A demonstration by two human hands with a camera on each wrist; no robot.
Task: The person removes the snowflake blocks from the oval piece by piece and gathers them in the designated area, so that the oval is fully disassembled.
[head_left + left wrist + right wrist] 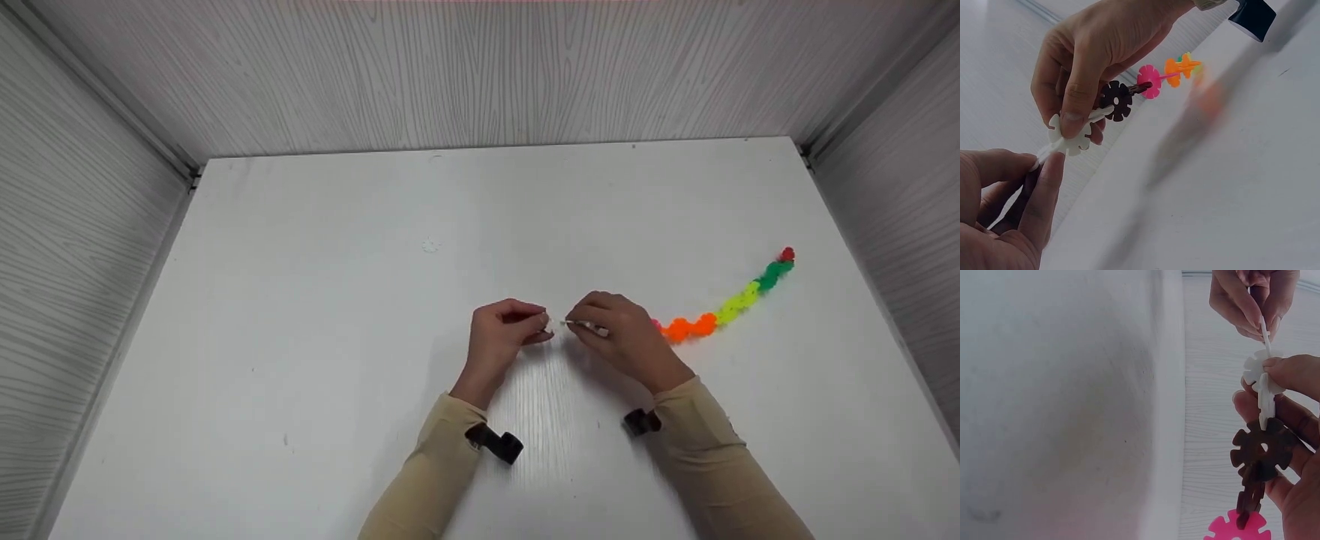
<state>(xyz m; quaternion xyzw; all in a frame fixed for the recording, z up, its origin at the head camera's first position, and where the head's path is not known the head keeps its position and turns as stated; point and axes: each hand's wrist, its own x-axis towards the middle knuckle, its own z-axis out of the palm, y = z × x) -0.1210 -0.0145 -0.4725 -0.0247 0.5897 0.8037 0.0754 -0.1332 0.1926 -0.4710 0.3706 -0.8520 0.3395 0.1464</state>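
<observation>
My left hand (504,335) pinches a white notched disc (1265,331) edge-on between thumb and fingers. Opposite it, my right hand (619,330) pinches another white notched disc (1252,371), the end piece of a chain. In both wrist views the edges of these two discs meet. Behind the right thumb the chain goes on with a further white disc (1266,402), dark brown discs (1252,445) and a pink disc (1238,530). Past my right hand trail orange (690,328), yellow (739,303), green (772,277) and red discs (787,254).
A single white notched disc (430,245) lies on the white table (315,315), beyond and left of my hands. Wood-grained panels (480,75) stand along the table's back and sides. A black wrist camera (504,446) sits on each sleeve.
</observation>
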